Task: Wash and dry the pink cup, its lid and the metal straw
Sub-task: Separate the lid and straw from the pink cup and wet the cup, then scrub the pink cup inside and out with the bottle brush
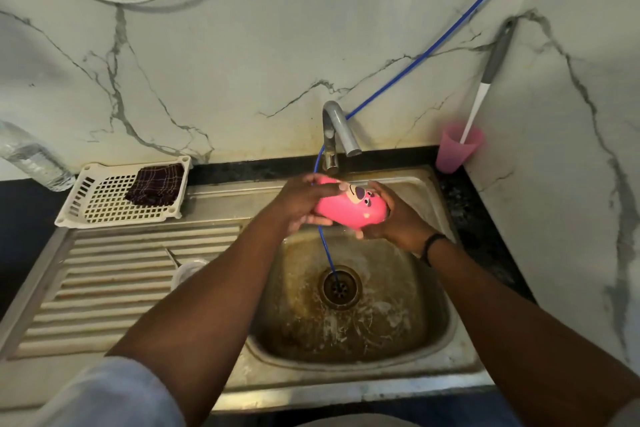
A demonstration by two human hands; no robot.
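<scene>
Marble-veined wall panels (242, 55) rise behind a stained steel sink (349, 305) set into a dark table (481, 229), with a ribbed draining board (114, 284) to its left. Over the basin, just below the curved tap (337, 130), both hands hold the pink cup (351, 206), which lies on its side with a cartoon bear face turned upward. The left hand (304, 201) grips one end, its fingers curled around the cup's body; the right hand (394, 218) cradles the other end from below and behind, fingers closed against it. A dark band (431, 246) circles the right wrist. A thin blue hose (436, 42) runs down the wall, passes behind the cup and drops into the drain (339, 286). On the draining board, next to the left forearm, sits a clear round lid (188, 272) with a slim metal straw (171, 256) beside it. A white slotted tray (104, 201) at the back left carries a dark checked cloth (156, 184). In the right corner stands a pale pink tumbler (457, 149) holding a brush (485, 87).
</scene>
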